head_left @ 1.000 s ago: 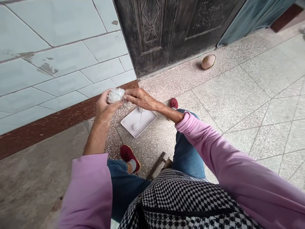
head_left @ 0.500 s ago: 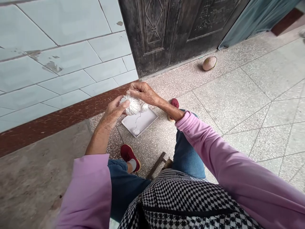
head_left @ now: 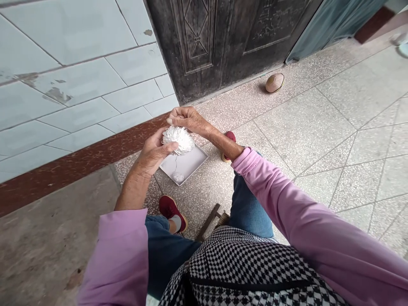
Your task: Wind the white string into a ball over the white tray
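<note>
My left hand (head_left: 153, 154) grips a fluffy white ball of thread (head_left: 178, 139) from below, thumb laid across its front. Just above the ball my right hand (head_left: 186, 120) is curled closed, fingertips pinched together at the ball's top; what they pinch is too fine to make out. A thin white thread hangs from the ball down to a small white spool (head_left: 178, 177) lying on a flat white tray (head_left: 193, 163) on the floor between my feet.
I sit on a low wooden stool (head_left: 212, 217), red shoes (head_left: 170, 209) on the speckled floor. A dark carved door (head_left: 223, 38) and a pale tiled wall (head_left: 79, 85) stand ahead. A worn ball (head_left: 275, 82) lies by the door.
Both hands dropped lower and nearer the tray with the white ball. My right hand shifted from the ball's side to above it and curled its fingers.
</note>
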Demonstrator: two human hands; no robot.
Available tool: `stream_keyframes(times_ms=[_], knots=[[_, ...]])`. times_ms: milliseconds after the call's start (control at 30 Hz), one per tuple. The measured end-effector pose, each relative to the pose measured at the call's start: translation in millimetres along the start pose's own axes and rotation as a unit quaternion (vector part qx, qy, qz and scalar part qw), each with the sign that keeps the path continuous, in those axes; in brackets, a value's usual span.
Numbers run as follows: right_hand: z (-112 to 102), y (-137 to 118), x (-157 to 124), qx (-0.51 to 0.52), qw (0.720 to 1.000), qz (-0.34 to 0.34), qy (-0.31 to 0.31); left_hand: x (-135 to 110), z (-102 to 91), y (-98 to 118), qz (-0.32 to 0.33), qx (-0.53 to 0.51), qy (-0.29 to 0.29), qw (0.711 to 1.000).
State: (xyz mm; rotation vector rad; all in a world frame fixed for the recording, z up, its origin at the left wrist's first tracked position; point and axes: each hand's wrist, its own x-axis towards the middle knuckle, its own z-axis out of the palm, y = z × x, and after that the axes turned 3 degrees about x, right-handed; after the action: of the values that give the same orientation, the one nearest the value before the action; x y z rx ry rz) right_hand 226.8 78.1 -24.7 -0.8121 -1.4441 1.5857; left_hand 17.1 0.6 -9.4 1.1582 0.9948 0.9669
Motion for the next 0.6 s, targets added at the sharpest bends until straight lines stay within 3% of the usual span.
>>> stream_keyframes(times_ms=[167, 400, 600], knots=[[7.4, 12.6, 5.7, 0.013, 1.0, -0.012, -0.014, -4.9, 6.0, -3.2, -0.021, 0.034, -0.033, 0.999], [5.3, 18.9, 12.8, 0.015, 0.999, -0.028, 0.021, -6.0, 13.2, -5.4, 0.008, 0.051, 0.052, 0.997], [15.2, 21.5, 16.6, 0.014, 0.998, 0.017, 0.054, -3.3, 2.1, 3.9, 0.066, 0.005, 0.099, 0.993]])
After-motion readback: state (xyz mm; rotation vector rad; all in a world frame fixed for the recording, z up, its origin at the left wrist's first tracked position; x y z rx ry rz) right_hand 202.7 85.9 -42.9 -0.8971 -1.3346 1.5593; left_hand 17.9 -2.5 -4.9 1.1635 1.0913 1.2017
